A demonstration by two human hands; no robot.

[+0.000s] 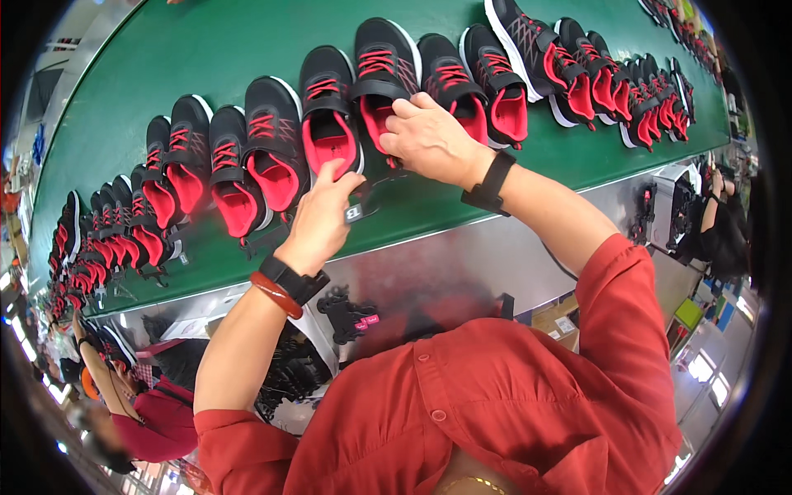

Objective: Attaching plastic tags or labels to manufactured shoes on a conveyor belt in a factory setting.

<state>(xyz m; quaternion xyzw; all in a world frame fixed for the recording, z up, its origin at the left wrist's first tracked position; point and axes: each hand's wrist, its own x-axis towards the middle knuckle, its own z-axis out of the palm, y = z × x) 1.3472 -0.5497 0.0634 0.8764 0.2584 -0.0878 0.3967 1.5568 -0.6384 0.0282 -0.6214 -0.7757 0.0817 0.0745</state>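
Two black sneakers with red laces, red lining and white soles stand in front of me, heels toward me: a left sneaker (326, 91) and a right sneaker (381, 62). My left hand (326, 213) is closed at the left sneaker's heel, pinching a small black plastic hanger (356, 206) with a white mark; part of it is hidden by the palm. With curled fingers, my right hand (433, 142) grips the heel rim of the right sneaker. Its fingertips are partly hidden.
Rows of similar sneakers (272, 140) line the green table (247, 41) on both sides. Black hangers (342, 313) lie below the table's metal edge. A co-worker in dark red (161, 421) reaches toward shoes at left; another person in black (726, 231) is at right.
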